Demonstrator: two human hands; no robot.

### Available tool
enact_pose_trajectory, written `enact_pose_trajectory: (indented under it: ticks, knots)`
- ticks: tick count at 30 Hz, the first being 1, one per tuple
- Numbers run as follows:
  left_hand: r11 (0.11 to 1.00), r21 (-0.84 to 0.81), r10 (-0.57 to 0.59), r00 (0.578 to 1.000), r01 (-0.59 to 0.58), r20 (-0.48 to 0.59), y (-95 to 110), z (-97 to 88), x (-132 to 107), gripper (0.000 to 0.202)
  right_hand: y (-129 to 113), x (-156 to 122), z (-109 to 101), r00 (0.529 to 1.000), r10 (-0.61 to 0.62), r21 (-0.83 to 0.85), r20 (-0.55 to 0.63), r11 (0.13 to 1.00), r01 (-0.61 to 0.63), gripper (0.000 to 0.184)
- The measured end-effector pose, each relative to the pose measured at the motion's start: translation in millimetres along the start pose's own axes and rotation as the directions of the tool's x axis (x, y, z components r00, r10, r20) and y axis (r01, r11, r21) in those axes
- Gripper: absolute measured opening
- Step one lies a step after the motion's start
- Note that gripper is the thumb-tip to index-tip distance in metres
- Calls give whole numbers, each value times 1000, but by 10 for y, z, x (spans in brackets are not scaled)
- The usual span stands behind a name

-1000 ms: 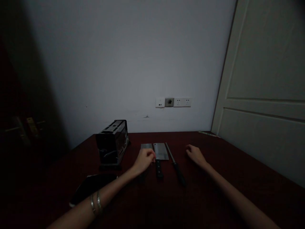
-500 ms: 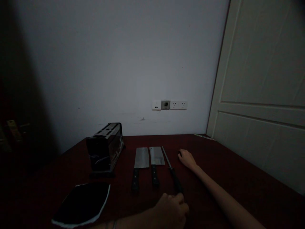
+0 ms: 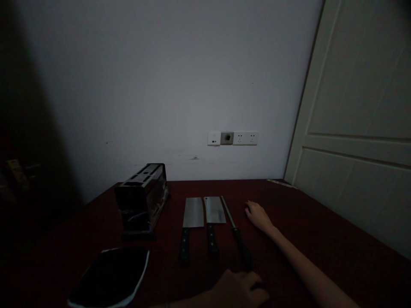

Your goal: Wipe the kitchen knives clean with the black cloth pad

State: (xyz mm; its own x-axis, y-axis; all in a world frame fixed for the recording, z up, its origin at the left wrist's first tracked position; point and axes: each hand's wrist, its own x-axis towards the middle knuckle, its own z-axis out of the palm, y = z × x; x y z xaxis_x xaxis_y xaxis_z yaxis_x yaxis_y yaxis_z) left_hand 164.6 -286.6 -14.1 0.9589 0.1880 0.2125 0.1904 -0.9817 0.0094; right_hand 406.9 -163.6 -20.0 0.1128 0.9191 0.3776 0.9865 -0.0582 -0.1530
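Left hand (image 3: 239, 291) loosely curled, empty, near sharpening steel (image 3: 236, 234); right hand (image 3: 258, 216) flat, empty on table (image 3: 321, 239); dim light risks grazing cleaver (image 3: 214, 218) edges.

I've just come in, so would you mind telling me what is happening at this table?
A person sits at a dark red table in dim light. Two cleavers and a honing steel lie side by side, handles toward the person. The left hand rests near the steel's handle end; whether it touches is unclear. The right hand lies flat to the right of the steel. A knife block stands at left, a dark board before it.
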Motion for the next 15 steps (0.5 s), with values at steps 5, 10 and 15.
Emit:
enact_pose_trajectory:
  ticks: [5, 10, 15]
  knots:
    - [1000, -19, -1, 1000, 1, -14, -9, 28, 25, 23, 5, -9, 3, 1000, -10, 7, -4, 1000, 11, 38]
    - [999, -31, 8, 1000, -8, -2, -19, 29, 20, 24, 17, -8, 22, 1000, -15, 13, -7, 1000, 15, 38]
    - [999, -43, 12, 1000, -11, 8, -18, -4, 16, 25, 21, -6, 22, 1000, -20, 21, -17, 1000, 20, 38]
